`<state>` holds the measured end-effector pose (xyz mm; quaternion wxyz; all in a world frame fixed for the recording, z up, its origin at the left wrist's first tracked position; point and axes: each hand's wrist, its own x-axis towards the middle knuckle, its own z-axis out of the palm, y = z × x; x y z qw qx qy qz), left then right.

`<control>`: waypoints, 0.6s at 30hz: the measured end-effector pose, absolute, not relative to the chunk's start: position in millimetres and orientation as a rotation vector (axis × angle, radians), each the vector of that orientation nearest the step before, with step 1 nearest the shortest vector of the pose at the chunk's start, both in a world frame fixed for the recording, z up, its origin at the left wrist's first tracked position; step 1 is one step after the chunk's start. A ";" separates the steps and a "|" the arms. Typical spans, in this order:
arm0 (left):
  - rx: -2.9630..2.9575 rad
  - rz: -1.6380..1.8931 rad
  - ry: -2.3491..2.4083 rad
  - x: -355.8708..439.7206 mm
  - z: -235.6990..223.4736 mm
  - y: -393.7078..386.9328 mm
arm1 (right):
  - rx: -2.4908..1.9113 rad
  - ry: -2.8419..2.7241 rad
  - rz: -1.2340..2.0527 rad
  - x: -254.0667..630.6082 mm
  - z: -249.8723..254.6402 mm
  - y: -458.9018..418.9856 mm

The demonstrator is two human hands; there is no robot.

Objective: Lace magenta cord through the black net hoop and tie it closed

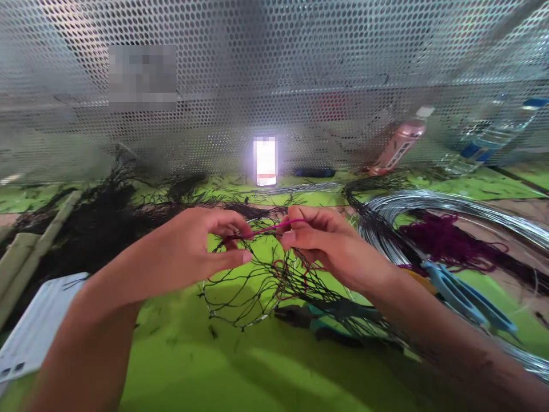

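- The right hand [321, 237] pinches with the thumb and the forefinger, and the pink cord [270, 228] runs across these fingertips.
- The left hand [201, 246] has bent fingers at the other end of this stretch; its thumb stands apart from the forefinger, so I cannot tell how firmly it grasps.
- The cord is between the two hands, almost straight, above the black net [253, 286] and its wire ring [205, 297].
- The cord seems light, soft and thin; probably it is best taken close to the end, with the fingertips only.
- The net looks limp and easy to tangle, so I judge the ring is the better place to hold; the ring appears stiffer, but perhaps it bends under strong pressure.
- On the green tabletop [180, 360], the pliers [323, 326] lie partly under the net, with the blue scissors [465, 297] farther right.
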<state>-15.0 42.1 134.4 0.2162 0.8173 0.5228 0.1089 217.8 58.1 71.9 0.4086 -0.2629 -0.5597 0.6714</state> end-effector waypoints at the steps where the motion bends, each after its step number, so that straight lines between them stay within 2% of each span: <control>1: 2.301 0.290 1.448 -14.4 133.2 41.5 | -0.669 -1.409 1.687 217.9 72.6 58.0; 13: 2.344 0.332 1.476 -3.9 130.0 40.3 | -0.676 -1.456 1.671 219.5 78.7 57.4; 18: 2.331 0.451 1.455 1.0 129.7 40.7 | -0.742 -1.499 1.689 221.3 75.1 60.6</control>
